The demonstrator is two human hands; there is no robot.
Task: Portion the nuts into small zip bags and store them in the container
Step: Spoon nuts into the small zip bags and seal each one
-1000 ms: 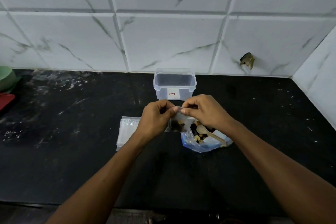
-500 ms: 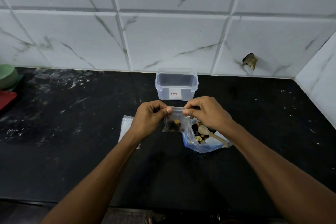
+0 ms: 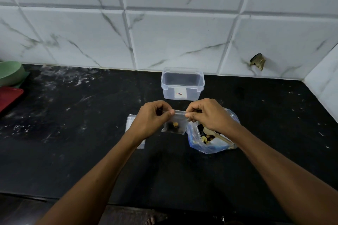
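Above the tabletop [image 3: 73, 151], head view: small zip bag [image 3: 174, 124] of nuts now stretched wider than a second ago, left hand [image 3: 153, 117] and right hand [image 3: 206, 115] pinching its top corners. Likely sealing. Just behind, open container [image 3: 182, 83]; big nut bag [image 3: 212, 133] touching at right; spare bags [image 3: 130, 124] left. Free room in front.

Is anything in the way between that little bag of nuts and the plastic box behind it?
Nothing visible. The small zip bag hangs between both hands just in front of the clear container, which has no lid on.
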